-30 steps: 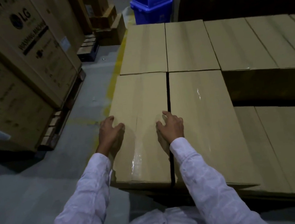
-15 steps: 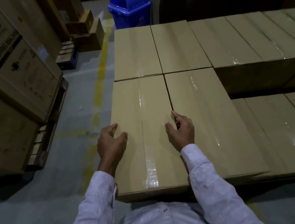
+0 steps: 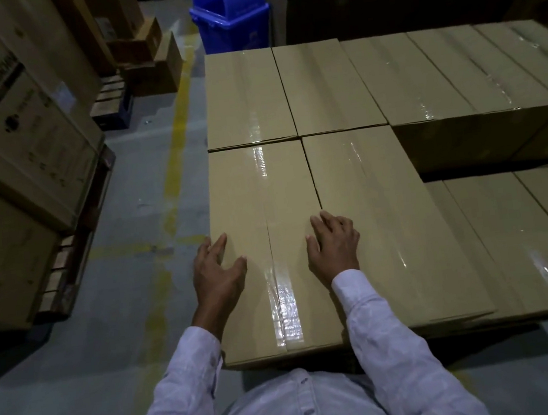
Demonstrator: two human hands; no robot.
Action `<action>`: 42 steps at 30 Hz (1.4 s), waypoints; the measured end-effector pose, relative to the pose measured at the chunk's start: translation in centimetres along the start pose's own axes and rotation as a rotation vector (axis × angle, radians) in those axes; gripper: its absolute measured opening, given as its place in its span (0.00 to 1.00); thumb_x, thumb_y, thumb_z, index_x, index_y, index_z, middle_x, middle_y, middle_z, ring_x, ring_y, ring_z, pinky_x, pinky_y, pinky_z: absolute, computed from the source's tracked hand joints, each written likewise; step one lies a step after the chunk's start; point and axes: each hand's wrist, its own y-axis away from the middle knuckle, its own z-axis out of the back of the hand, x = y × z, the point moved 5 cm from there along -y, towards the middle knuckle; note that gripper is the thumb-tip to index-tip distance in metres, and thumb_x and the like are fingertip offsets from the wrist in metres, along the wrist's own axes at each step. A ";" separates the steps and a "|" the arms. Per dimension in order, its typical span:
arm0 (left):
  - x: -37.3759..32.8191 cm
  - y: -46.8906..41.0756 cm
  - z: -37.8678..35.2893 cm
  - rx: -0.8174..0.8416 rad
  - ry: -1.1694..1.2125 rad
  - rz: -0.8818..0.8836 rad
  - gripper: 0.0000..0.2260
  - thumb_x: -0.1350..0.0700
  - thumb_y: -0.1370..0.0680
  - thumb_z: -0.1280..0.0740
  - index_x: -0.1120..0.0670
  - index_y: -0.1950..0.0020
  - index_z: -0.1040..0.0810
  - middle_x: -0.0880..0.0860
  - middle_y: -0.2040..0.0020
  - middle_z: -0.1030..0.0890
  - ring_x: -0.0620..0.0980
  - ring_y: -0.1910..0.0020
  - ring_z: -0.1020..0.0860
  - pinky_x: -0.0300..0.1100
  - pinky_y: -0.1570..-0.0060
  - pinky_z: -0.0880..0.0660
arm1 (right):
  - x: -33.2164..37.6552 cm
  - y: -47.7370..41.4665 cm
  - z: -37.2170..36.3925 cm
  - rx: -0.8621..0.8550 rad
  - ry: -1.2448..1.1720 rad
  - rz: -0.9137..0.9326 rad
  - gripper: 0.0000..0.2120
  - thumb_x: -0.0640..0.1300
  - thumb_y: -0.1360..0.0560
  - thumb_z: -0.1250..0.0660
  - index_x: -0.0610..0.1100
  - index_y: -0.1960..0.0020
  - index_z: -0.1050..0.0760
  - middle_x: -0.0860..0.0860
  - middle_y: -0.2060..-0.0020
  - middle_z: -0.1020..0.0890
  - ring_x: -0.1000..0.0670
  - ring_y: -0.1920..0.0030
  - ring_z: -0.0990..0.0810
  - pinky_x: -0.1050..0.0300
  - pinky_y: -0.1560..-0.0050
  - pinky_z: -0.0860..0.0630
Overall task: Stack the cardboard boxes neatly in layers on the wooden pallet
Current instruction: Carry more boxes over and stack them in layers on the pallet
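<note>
A taped cardboard box (image 3: 258, 202) lies at the near left corner of the stack, flush with the box to its right (image 3: 380, 211). My left hand (image 3: 217, 273) rests at the box's left top edge, thumb on top and fingers spread over the side. My right hand (image 3: 334, 244) lies flat, fingers straight, on the seam between the two near boxes. Two more boxes (image 3: 286, 92) sit behind them at the same height. The pallet is hidden under the boxes.
A higher row of boxes (image 3: 464, 80) fills the back right; a lower layer (image 3: 518, 239) shows at the near right. Large LG appliance cartons (image 3: 12, 142) on pallets stand to the left across a grey aisle with a yellow line. A blue bin (image 3: 230, 16) stands behind the stack.
The gap between the two near boxes has closed; the left box now sits flush with its neighbour. Both hands stay on the box, the right one shifted onto the seam.
</note>
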 end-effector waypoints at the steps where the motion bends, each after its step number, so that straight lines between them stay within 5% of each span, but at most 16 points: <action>1: 0.0 -0.1 0.0 -0.001 0.011 0.001 0.34 0.43 0.26 0.25 0.40 0.20 0.28 0.45 0.17 0.35 0.51 0.19 0.35 0.54 0.22 0.33 | 0.1 -0.1 -0.1 0.012 0.019 0.000 0.22 0.52 0.20 0.36 0.47 0.29 0.21 0.46 0.27 0.23 0.41 0.29 0.31 0.41 0.31 0.33; 8: 0.3 -0.4 -0.3 0.012 0.018 -0.005 0.34 0.43 0.26 0.24 0.38 0.20 0.30 0.43 0.17 0.39 0.50 0.20 0.35 0.47 0.25 0.33 | 1.0 0.2 -0.3 0.032 0.094 0.010 0.26 0.53 0.20 0.40 0.45 0.24 0.27 0.44 0.24 0.27 0.40 0.25 0.32 0.39 0.26 0.35; 22: 0.5 -1.1 -0.5 0.045 -0.016 -0.019 0.37 0.40 0.26 0.24 0.32 0.20 0.35 0.39 0.16 0.44 0.54 0.19 0.35 0.59 0.26 0.28 | 1.2 0.2 -0.6 0.092 0.117 -0.007 0.28 0.55 0.17 0.40 0.45 0.20 0.30 0.45 0.20 0.30 0.44 0.20 0.35 0.42 0.19 0.40; 33: 0.7 -1.1 -0.3 0.062 0.113 -0.010 0.33 0.46 0.25 0.22 0.37 0.21 0.29 0.42 0.16 0.42 0.52 0.19 0.36 0.46 0.29 0.32 | 1.2 0.3 -0.6 0.084 0.132 0.006 0.27 0.54 0.16 0.42 0.44 0.20 0.30 0.43 0.20 0.30 0.42 0.20 0.34 0.42 0.19 0.39; 42: -1.2 -1.4 -0.6 0.029 -0.144 -0.172 0.32 0.40 0.25 0.29 0.40 0.21 0.30 0.41 0.14 0.50 0.50 0.14 0.49 0.58 0.18 0.41 | 0.4 -0.1 0.1 0.034 0.097 -0.002 0.28 0.56 0.17 0.36 0.42 0.23 0.28 0.41 0.21 0.29 0.38 0.21 0.34 0.41 0.19 0.41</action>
